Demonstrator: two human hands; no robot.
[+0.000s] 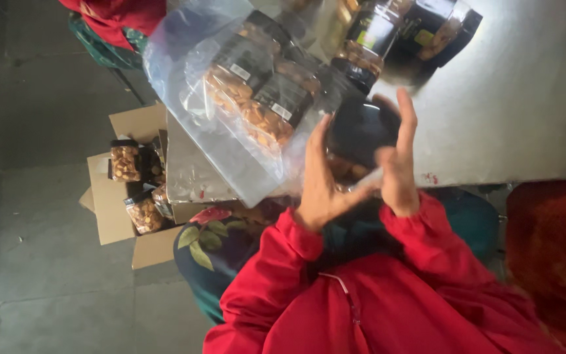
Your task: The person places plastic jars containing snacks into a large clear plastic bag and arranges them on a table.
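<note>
Both hands are being held around a dark-lidded clear plastic jar of nuts (356, 141), raised at the near edge of the pale grey table (525, 98). Left hand (322, 190), as the red sleeves lie in the head view, is being cupped against one side of the jar with fingers curled about it; right hand (397, 164) is being pressed flat-fingered against the other side, fingers extended upward, thumb tucked at the front. Neither hand is fully closed; the jar is being clamped between palms rather than gripped in a fist. Motion blur is obscuring the exact fingertip contact.

Beside the jar, a clear plastic bag (230, 85) filled with several similar jars is lying on the table, and more dark-labelled jars (388, 33) are standing farther off. On the grey floor, an open brown cardboard box (119, 196) is holding further jars.

Judgement on handling: the jar is being rated as rigid, moderately weighted by its contents, and smooth-walled, so possibly slippery. Hold is best being taken around the body below the lid, from two opposing sides.
</note>
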